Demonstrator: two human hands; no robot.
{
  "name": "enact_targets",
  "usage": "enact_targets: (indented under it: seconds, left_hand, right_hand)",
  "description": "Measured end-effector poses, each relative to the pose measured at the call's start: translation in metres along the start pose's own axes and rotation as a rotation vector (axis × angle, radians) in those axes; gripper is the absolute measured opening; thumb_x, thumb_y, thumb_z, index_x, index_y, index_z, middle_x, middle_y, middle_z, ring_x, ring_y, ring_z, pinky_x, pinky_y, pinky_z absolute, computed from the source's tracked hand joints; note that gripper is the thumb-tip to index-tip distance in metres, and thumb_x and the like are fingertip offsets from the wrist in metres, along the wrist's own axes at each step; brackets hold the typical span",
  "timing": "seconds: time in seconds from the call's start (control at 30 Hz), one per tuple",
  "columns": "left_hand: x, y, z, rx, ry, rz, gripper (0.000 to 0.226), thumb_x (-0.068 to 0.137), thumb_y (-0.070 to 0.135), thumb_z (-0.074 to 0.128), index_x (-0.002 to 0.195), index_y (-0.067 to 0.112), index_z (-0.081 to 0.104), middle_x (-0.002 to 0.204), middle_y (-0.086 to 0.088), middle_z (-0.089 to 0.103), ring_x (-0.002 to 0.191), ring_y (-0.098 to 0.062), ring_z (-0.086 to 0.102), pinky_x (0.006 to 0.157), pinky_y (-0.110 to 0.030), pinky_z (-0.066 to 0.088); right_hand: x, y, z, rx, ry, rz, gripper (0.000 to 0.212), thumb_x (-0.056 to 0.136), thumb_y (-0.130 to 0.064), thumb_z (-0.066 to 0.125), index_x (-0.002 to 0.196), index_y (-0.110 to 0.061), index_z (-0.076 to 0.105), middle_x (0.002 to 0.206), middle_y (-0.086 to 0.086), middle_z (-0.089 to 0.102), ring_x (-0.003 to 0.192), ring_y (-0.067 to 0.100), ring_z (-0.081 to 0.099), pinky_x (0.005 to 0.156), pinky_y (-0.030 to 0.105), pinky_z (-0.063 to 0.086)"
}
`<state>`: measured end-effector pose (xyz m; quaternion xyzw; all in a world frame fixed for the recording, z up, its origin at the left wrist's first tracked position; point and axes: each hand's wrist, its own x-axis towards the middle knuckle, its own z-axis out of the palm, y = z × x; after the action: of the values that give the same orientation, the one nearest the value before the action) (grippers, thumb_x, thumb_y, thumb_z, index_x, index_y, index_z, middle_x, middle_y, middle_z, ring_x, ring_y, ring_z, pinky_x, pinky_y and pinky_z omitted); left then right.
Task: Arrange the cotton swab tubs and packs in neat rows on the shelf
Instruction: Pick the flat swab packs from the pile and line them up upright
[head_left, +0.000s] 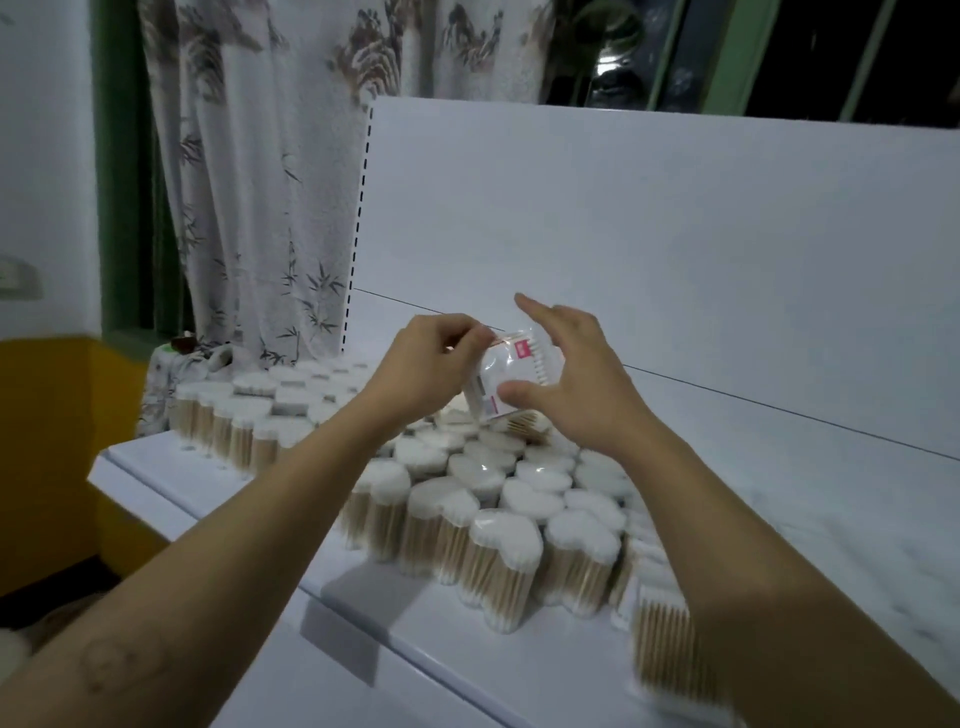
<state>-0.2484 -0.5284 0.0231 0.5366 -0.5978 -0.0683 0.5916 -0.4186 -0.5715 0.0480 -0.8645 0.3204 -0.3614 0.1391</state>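
Note:
Several heart-shaped tubs of cotton swabs (511, 540) stand packed in rows on the white shelf (810, 499). Above them both my hands hold one flat clear pack of cotton swabs (511, 371) with a pink label, tilted on edge. My left hand (431, 364) pinches its upper left corner. My right hand (566, 374) holds its right side, thumb pressed on the lower front, index finger raised. More flat packs (524, 423) lie on the tubs just beneath the held one.
A white back panel (649, 234) rises behind the shelf. A patterned curtain (249, 182) hangs at the left, over a yellow wall. Another bundle of swabs (662, 649) stands at the shelf's front right, partly hidden by my right forearm.

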Motion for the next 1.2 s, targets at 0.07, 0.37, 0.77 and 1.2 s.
enact_targets:
  seconds: [0.07,0.37,0.77,1.2]
  left_hand:
    - [-0.002,0.013,0.020,-0.061,-0.030,0.021,0.024,0.097,0.035,0.055,0.087,0.024,0.073,0.074,0.007,0.071,0.075,-0.021,0.066,0.076,-0.044,0.056]
    - [-0.029,0.077,0.118,-0.071,-0.235,0.043,0.015,0.088,0.033,0.068,0.100,0.024,0.064,0.089,0.004,0.072,0.069,-0.012,0.061,0.059,-0.027,0.043]
    - [-0.111,0.212,0.301,-0.102,-0.387,0.041,0.032,0.088,0.037,0.068,0.115,0.023,0.060,0.106,0.009,0.063,0.092,-0.011,0.063,0.075,-0.026,0.050]
    - [-0.207,0.265,0.437,0.745,-0.632,0.599,0.058,0.088,0.063,0.048,0.136,0.029,0.045,0.138,0.001,0.048,0.126,-0.024,0.042,0.101,-0.045,0.025]
  right_hand:
    - [-0.008,0.007,-0.021,0.013,0.005,0.041,0.087,0.076,-0.018,0.081,0.145,-0.044,0.035,0.115,-0.009,0.054,0.099,0.008,0.059,0.088,0.023,0.047]
    - [-0.077,0.055,-0.114,0.044,0.258,0.201,0.051,0.068,-0.016,0.087,0.112,-0.028,0.064,0.099,-0.011,0.064,0.087,0.003,0.062,0.070,0.014,0.046]
    - [-0.233,0.152,-0.273,0.030,0.556,0.347,0.028,0.083,-0.009,0.075,0.105,-0.025,0.068,0.095,-0.006,0.068,0.081,0.015,0.067,0.065,0.025,0.057]
    - [-0.344,0.297,-0.344,-0.299,0.599,0.761,0.042,0.085,0.002,0.053,0.115,-0.024,0.066,0.119,0.006,0.060,0.087,0.020,0.058,0.068,0.025,0.047]
